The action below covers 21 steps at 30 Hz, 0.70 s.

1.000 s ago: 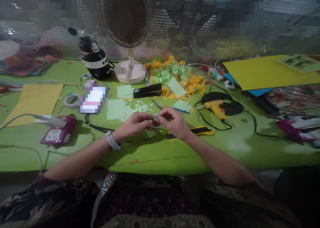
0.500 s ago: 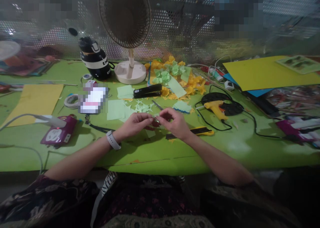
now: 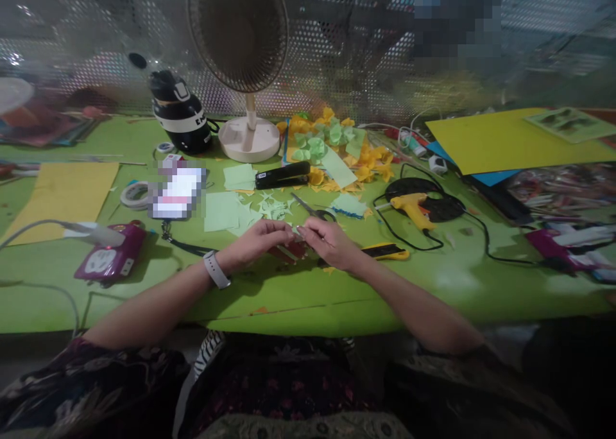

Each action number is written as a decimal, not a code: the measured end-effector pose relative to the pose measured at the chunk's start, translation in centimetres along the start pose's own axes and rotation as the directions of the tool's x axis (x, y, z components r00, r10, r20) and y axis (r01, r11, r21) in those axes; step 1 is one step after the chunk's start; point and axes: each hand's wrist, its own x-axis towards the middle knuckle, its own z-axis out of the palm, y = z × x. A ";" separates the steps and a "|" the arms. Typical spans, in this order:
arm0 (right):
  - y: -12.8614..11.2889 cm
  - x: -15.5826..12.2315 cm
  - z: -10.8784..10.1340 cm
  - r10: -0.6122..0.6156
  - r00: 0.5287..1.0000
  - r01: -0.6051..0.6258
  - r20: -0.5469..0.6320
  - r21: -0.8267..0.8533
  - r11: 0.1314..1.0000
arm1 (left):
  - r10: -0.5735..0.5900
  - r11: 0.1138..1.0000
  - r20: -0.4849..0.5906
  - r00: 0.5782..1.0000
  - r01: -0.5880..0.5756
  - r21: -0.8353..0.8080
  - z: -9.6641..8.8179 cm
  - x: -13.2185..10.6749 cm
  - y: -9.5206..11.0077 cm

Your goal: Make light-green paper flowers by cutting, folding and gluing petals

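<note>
My left hand [image 3: 262, 238] and my right hand [image 3: 332, 243] meet over the middle of the green table [image 3: 289, 291], fingertips pinched together on a small pale green paper piece [image 3: 297, 232]. A white watch sits on my left wrist. Under the hands lies something red, partly hidden. Scissors [image 3: 310, 210] lie just beyond my right hand. Pale green paper squares [image 3: 222, 210] and cut scraps [image 3: 274, 205] lie behind my left hand.
A desk fan [image 3: 243, 73] stands at the back with a black stapler [image 3: 283, 175], paper flowers [image 3: 337, 144], a yellow glue gun [image 3: 414, 208] with cord, a yellow cutter [image 3: 385, 252], tape roll [image 3: 135, 194], yellow sheets [image 3: 505, 140] and a purple device [image 3: 108, 259].
My right hand has lowered and flattened toward the table, uncovering the scissors behind it. Both hands still pinch the small paper piece.
</note>
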 end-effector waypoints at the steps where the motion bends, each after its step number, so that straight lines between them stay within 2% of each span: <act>1: 0.0 0.0 0.0 -0.010 1.000 0.010 -0.002 -0.011 1.000 | -0.007 1.000 0.011 1.000 0.006 0.019 0.0 0.0 0.1; 7: -0.1 0.0 -0.2 -0.027 0.999 0.026 -0.023 -0.072 0.997 | 0.049 0.992 0.043 0.998 -0.053 0.118 -0.1 0.1 0.1; 10: 0.1 0.1 -0.2 0.006 1.000 -0.008 -0.028 -0.100 0.995 | 0.109 0.977 -0.039 0.993 -0.099 0.190 -0.2 0.2 0.0; 14: 0.3 0.2 0.1 0.035 0.999 -0.038 -0.020 -0.162 0.986 | 0.187 0.953 -0.177 0.966 -0.135 0.271 -0.2 0.2 -0.2; 18: 0.3 0.3 -0.2 0.045 0.999 -0.042 0.006 -0.236 0.971 | 0.209 0.947 -0.222 0.952 -0.140 0.290 -0.1 0.3 -0.3; 21: 0.4 0.6 -1.6 0.099 0.995 -0.101 -0.024 -0.362 0.927 | 0.199 0.961 -0.268 0.943 -0.134 0.243 -0.2 0.5 -0.2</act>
